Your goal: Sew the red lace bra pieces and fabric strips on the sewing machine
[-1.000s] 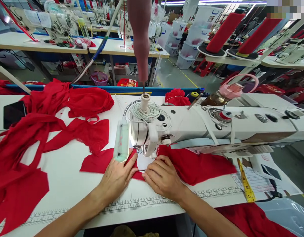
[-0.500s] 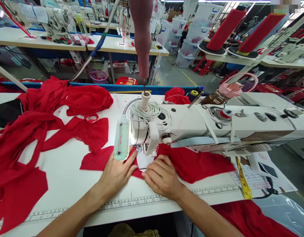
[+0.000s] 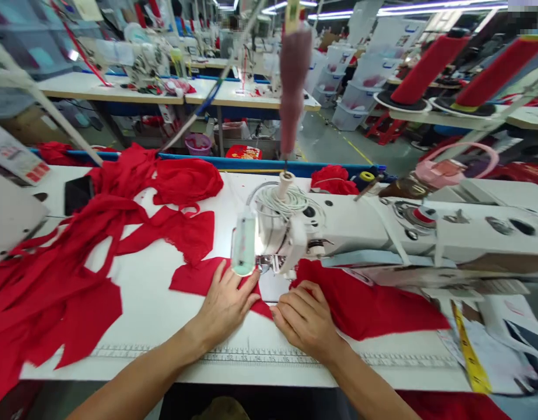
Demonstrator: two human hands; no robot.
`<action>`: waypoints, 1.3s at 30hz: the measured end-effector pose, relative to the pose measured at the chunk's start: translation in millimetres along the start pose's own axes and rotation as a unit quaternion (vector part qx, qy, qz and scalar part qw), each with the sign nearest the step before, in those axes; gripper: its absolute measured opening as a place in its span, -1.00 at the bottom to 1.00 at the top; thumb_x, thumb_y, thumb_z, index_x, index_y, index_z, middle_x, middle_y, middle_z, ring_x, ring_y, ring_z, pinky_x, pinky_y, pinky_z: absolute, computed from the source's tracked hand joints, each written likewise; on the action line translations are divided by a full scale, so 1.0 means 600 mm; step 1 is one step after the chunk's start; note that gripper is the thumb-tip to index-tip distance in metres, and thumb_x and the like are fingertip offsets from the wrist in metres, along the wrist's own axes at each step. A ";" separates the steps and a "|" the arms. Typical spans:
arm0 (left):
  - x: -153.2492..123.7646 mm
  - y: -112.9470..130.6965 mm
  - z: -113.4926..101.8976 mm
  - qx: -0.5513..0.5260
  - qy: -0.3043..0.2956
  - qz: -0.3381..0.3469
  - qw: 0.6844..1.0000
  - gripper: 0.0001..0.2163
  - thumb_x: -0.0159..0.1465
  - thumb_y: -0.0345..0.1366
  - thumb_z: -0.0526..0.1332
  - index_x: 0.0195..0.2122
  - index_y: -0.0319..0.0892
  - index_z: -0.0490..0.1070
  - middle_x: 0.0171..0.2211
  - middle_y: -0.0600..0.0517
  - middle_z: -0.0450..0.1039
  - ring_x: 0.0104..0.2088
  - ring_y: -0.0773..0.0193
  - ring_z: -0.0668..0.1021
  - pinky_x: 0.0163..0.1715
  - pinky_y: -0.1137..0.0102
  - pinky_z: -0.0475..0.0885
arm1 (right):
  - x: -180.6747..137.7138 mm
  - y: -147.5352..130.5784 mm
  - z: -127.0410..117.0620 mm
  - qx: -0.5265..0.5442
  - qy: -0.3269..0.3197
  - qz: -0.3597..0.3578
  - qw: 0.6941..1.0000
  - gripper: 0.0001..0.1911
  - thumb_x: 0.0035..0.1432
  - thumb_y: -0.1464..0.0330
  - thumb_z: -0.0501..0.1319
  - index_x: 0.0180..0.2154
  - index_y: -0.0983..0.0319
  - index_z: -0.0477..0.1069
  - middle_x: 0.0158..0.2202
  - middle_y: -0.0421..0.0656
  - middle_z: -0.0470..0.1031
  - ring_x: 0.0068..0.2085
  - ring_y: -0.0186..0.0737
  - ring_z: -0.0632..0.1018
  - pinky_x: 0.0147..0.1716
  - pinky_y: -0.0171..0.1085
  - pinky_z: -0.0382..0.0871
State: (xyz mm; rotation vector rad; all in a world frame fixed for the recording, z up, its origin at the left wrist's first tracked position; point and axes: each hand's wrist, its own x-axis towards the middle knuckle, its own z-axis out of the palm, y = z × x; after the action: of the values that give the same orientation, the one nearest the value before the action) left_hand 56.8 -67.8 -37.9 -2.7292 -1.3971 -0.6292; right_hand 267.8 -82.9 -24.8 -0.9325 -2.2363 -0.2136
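A white sewing machine [image 3: 382, 233] stands across the table, its head and needle area at the centre. A red fabric piece [image 3: 365, 303] lies under the machine's head. My left hand [image 3: 227, 303] rests flat on the left part of the fabric with fingers stretched toward the presser foot [image 3: 269, 265]. My right hand [image 3: 306, 321] lies beside it on the fabric edge, fingers curled and pressed down on the cloth. A pale green lamp [image 3: 243, 244] hangs in front of the head.
A heap of red fabric pieces [image 3: 76, 251] covers the left of the white table [image 3: 164, 315]. A dark phone [image 3: 77, 194] lies at the far left. A yellow tape measure [image 3: 470, 356] and papers lie right. Red thread cones [image 3: 426, 70] stand behind the machine.
The view has swung left, so everything sits further right in frame. Both hands hold almost the same places on the red fabric near the presser foot.
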 end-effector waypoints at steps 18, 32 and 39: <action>0.076 -0.262 -0.205 -0.220 0.101 -0.275 0.930 -0.73 0.38 -0.17 -0.02 -0.31 -0.18 0.37 -0.36 0.00 0.52 -0.31 0.23 0.57 -0.24 0.32 0.45 | 0.084 -0.102 -0.012 0.179 -0.051 -0.049 0.981 -0.82 0.32 0.50 0.12 -0.36 0.22 0.34 -0.41 -0.18 0.44 -0.40 -0.29 0.38 -0.37 -0.24 0.22; 0.062 -0.182 -0.106 -0.207 0.039 -0.224 0.952 -0.90 0.15 -0.32 0.27 -0.48 -0.16 0.39 -0.27 -0.07 0.46 -0.10 0.03 0.47 -0.03 0.13 0.35 | 0.166 -0.179 0.085 0.289 -0.125 0.051 0.948 -0.76 0.37 0.37 0.10 -0.39 0.20 0.40 -0.40 -0.18 0.45 -0.37 -0.30 0.45 -0.37 -0.33 0.30; 0.050 -0.233 -0.206 -0.300 0.051 -0.176 0.936 -0.71 0.42 -0.13 -0.06 -0.23 -0.15 0.37 -0.27 0.02 0.48 -0.26 0.25 0.52 -0.22 0.34 0.42 | 0.137 -0.142 0.067 0.277 -0.086 0.092 0.953 -0.82 0.38 0.41 0.06 -0.31 0.18 0.36 -0.41 -0.22 0.41 -0.39 -0.32 0.42 -0.40 -0.33 0.23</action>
State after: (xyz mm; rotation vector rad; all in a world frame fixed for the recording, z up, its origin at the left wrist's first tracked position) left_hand -79.3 16.2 63.1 -2.7906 -1.9551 -1.4072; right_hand 147.3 -83.0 8.8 -0.8554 -2.1641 0.5742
